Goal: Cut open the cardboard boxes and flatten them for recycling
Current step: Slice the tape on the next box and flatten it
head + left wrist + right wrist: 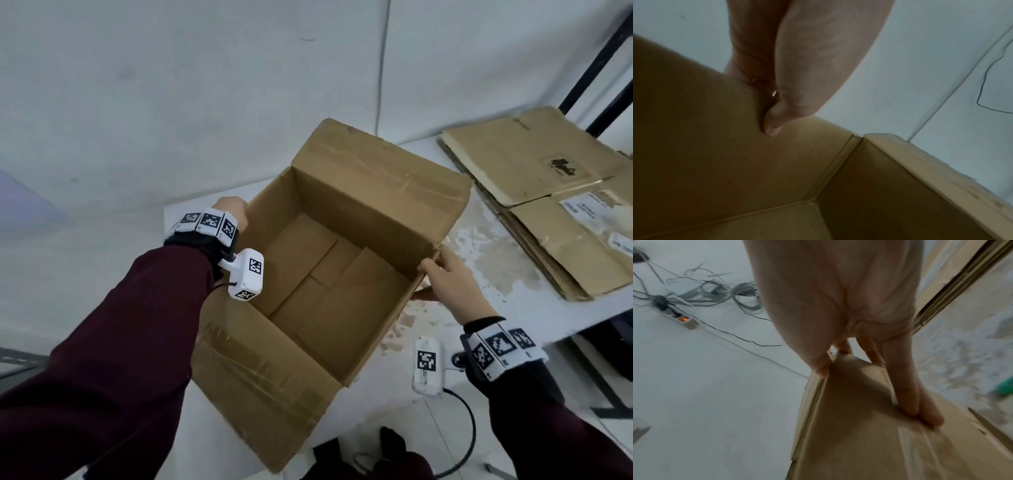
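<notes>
An open brown cardboard box (376,198) stands on the white table (486,308), its top flaps up and its inside empty, with the bottom flaps folded shut. My left hand (233,212) pinches the top of the left wall; the thumb (772,125) presses the inner face of the box (715,154) and the fingers are hidden behind it. My right hand (442,274) holds the box's near right corner. There the thumb hooks over the edge and straight fingers (908,394) lie flat along the outer wall of the box (859,443).
A stack of flattened cardboard (548,192) lies on the table at the right. A black shelf frame (599,68) rises behind it. On the floor lie a power strip (682,319) and tangled cables (740,295). A green object (1005,386) shows at the far right.
</notes>
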